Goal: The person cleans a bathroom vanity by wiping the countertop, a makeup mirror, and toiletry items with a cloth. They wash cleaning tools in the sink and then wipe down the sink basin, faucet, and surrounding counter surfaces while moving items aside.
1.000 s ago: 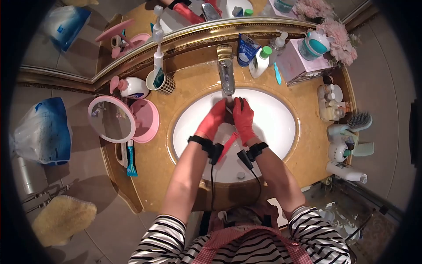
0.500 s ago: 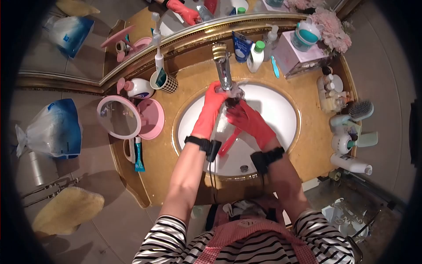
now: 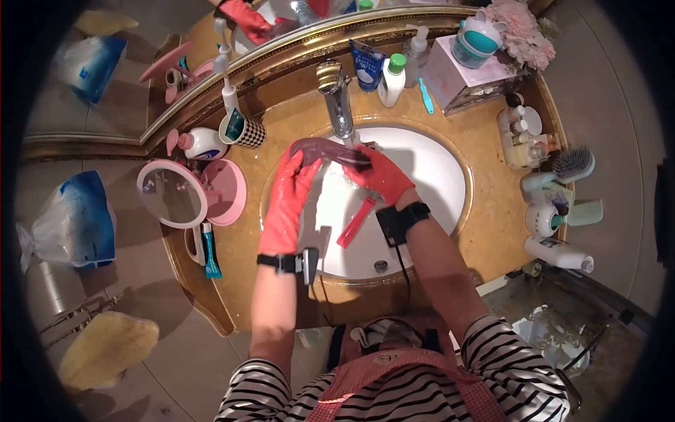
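Above the sink basin [image 3: 439,190], both of my red-gloved hands hold a long, glossy, dark purplish-brown thing [image 3: 325,151] whose kind I cannot make out. My left hand [image 3: 288,197] grips its left end, fingers wrapped beneath it. At the other end, my right hand [image 3: 383,176] is closed around it, just under the faucet [image 3: 339,105]. A red handle-like piece [image 3: 356,222] lies slanted in the basin below my right hand. White glare in the basin hides some detail.
Left of the sink stand a round pink mirror [image 3: 173,193], a checkered cup [image 3: 245,132] and a toothpaste tube [image 3: 210,252]. Behind are a blue tube [image 3: 367,67] and a green-capped bottle [image 3: 391,81]. Several bottles and a hairbrush [image 3: 573,165] line the right edge.
My hands have moved apart, and my left hand has shifted left. The dark thing, earlier bunched under the faucet, is now stretched out sideways between them. The camera view has shifted slightly.
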A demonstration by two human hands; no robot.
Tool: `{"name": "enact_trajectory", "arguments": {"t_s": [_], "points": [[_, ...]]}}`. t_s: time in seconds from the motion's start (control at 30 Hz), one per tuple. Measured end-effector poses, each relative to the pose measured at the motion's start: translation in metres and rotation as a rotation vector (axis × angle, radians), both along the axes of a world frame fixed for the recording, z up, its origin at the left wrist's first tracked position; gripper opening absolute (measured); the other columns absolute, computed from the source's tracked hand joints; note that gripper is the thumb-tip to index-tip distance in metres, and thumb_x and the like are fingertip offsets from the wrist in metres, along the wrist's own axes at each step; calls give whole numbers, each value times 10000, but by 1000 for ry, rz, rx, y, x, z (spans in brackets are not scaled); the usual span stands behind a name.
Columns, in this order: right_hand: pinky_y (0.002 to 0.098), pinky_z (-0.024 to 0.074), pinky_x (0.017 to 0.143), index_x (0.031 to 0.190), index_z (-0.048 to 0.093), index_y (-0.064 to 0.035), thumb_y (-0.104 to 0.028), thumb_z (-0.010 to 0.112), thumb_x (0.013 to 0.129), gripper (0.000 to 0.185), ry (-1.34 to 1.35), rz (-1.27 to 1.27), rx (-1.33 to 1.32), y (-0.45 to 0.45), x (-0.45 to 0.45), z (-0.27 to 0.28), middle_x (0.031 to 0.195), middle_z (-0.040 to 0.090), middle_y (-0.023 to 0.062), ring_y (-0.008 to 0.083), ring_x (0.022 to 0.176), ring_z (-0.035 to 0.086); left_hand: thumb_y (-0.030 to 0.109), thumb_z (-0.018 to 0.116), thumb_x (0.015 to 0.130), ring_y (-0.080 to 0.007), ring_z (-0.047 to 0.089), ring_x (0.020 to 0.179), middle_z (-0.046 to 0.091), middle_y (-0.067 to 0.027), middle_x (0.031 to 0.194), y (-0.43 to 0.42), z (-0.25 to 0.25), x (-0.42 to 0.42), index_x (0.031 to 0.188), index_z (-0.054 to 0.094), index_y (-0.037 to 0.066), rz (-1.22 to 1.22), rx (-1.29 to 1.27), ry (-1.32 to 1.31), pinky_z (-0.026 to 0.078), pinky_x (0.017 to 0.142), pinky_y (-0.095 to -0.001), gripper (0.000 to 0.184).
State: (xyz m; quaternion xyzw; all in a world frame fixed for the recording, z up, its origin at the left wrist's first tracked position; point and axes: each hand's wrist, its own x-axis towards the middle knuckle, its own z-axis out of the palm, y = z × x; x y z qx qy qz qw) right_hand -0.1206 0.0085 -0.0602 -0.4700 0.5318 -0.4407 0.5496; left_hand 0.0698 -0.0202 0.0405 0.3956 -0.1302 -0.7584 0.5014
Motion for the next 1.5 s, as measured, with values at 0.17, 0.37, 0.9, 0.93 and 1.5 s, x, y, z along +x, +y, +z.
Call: {"name": "enact_trajectory", "arguments": {"t_s": [0.17,0.37,0.9,0.93,1.5], "points": [[328,522,821,1265,487,-41,-244,625,902,438,-1385,26,563,-5,2,32,1135,586,114,172,1015,557,213,537,957,-177,541,1122,554,-76,1264,-11,-155,-35,1324,459,76,-151,-60,63,417,1011,-297,399],[353,529,821,1242,516,-82,-405,553,933,449,-1698,-251,377,13,29,36,1273,498,166,313,1090,519,346,502,951,-227,521,1155,564,-113,1211,-29,-80,-74,1246,520,39,-261,-168,430,404,1024,-354,427],[483,495,747,1011,607,-86,-246,648,786,278,690,72,169,4,28,1,921,643,206,421,871,605,180,629,848,-206,613,681,635,-83,766,-31,-89,-75,956,636,-46,-286,-337,-1087,493,626,-342,250],[485,491,781,1061,584,-101,-284,644,791,331,728,43,145,13,31,-11,1011,627,205,416,923,599,178,623,852,-217,607,687,632,-87,778,-26,-109,-69,967,634,-36,-253,-127,-843,490,630,-347,243],[360,493,906,1266,527,-65,-250,573,936,381,-1848,-46,830,129,85,110,1228,583,76,217,1162,532,554,509,900,-303,545,1087,515,-127,1294,110,-39,12,1317,461,91,-124,20,314,426,977,-479,625]]}}
